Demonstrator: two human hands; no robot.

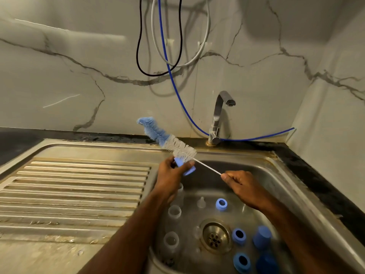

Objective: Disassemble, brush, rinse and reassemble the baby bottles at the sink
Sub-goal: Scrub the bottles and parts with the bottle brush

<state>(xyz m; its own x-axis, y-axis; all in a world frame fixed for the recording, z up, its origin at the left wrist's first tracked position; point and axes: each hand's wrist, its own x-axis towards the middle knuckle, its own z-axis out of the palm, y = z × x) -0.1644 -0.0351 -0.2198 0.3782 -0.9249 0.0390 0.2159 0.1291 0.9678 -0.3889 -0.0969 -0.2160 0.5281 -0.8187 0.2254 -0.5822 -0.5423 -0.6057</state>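
Observation:
My left hand (171, 176) holds a blue bottle cap (184, 166) above the sink. My right hand (240, 184) pinches the thin wire handle of a bottle brush (166, 138). Its white and blue bristles stick out up and left beyond the cap. In the steel sink (276, 186) stand clear bottle bodies (171, 241) along the left wall, and a clear teat (201, 202) lies near the middle. Blue screw rings (221, 204) and blue caps (262, 237) lie around the drain (215, 236).
A ribbed steel draining board (75, 192) lies to the left of the sink. The chrome tap (218, 117) stands behind the basin with no water running. A blue hose (177, 91) and other cables hang on the marble wall. Dark counter runs along the right.

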